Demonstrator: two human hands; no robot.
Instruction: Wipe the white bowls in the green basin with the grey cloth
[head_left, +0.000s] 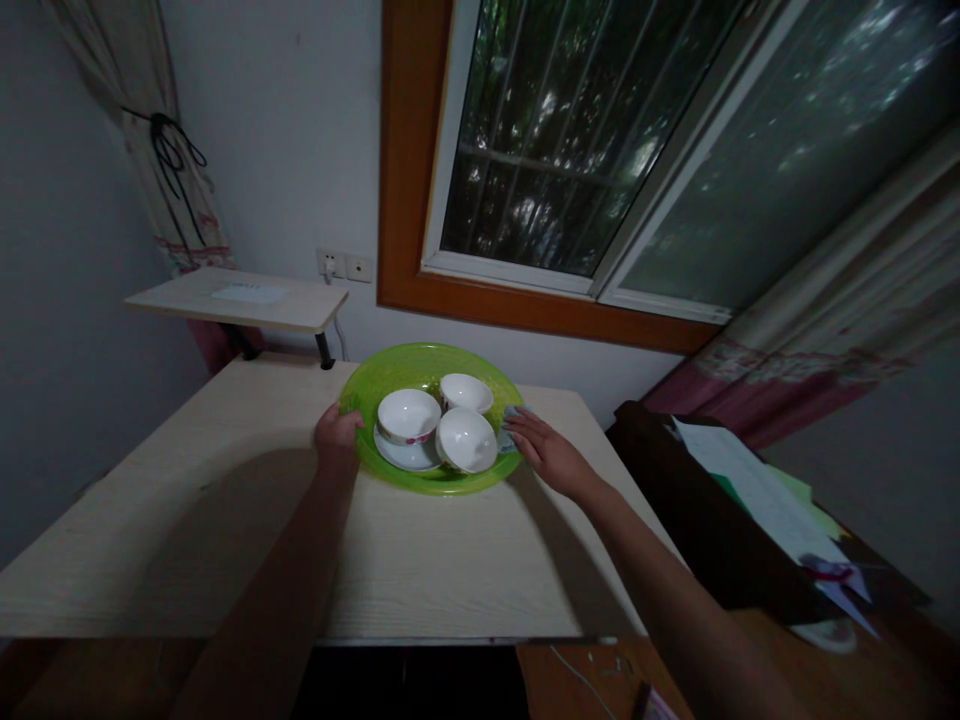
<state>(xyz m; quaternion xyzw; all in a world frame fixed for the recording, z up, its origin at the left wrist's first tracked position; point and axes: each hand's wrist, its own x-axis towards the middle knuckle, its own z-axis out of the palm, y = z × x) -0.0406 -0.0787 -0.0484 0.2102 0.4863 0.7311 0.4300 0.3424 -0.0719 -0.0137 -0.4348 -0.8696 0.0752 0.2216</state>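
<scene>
Round green plastic basin [375, 372] is sitting right between my hands; left hand [337, 432] is pinching its left rim, right hand [553, 458] is covering greyish cloth [509, 441] opposite, can't tell its grip.

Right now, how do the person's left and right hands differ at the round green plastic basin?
- The left hand has its thumb over the rim of the round green plastic basin; the right hand has its fingers stretched over a crumpled blue-grey cloth-like piece.
- The left hand's other fingers are mostly hidden, while several of the right hand's show.

Shared: both are bare and at the basin's edge, on opposite sides.
</scene>
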